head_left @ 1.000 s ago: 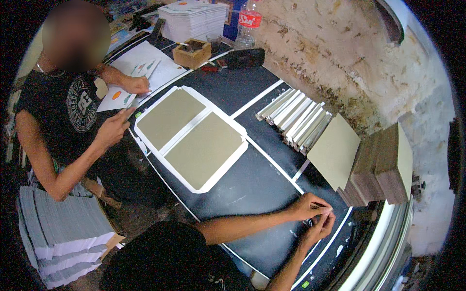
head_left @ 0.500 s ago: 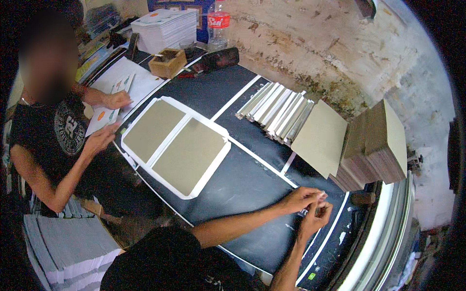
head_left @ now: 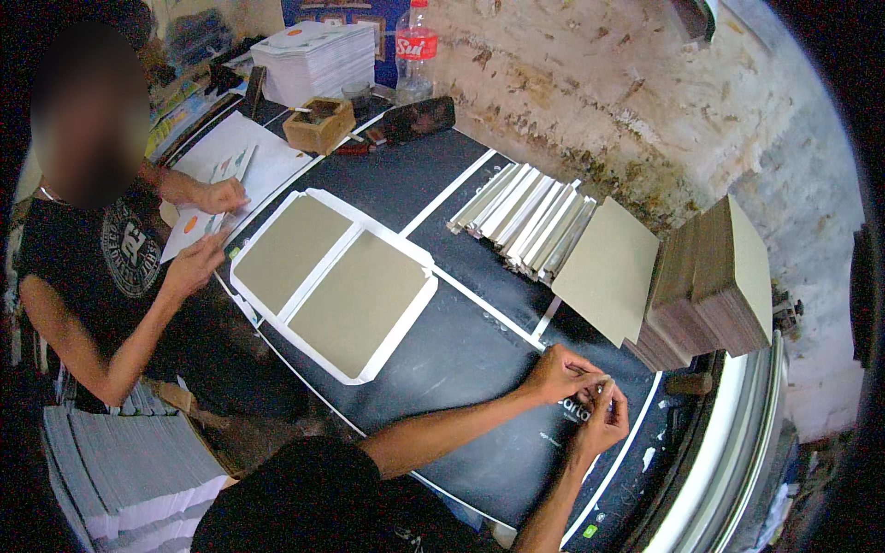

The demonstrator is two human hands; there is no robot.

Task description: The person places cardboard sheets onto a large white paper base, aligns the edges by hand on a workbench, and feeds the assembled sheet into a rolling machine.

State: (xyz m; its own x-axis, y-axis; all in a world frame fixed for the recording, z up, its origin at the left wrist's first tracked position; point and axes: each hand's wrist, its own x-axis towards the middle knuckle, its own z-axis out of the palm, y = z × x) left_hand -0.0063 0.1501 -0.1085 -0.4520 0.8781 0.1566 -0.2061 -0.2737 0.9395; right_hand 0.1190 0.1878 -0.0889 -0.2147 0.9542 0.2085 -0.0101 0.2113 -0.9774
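Over the right part of the black table (head_left: 461, 336), my left hand (head_left: 562, 373) and my right hand (head_left: 604, 419) meet at the fingertips. Both are closed in a pinch; whatever lies between the fingers, if anything, is too small to make out. To the left of them a book cover case (head_left: 364, 300) lies flat, with two grey-brown boards set on white paper and a pale strip between. Its white edges are folded in along the borders. Neither hand touches it.
Beyond my hands stand a row of narrow strips (head_left: 530, 217), a leaning board (head_left: 608, 267) and thick board stacks (head_left: 710, 286). A co-worker's hands (head_left: 207, 226) hold printed sheets at the left. A wooden box (head_left: 318, 127), bottle (head_left: 415, 60) and paper stack (head_left: 313, 64) stand farther back.
My joined hands have shifted slightly, the left one a little to the left, with fingertips still together. The co-worker's hands have moved slightly over the sheets. The cover case lies as before.
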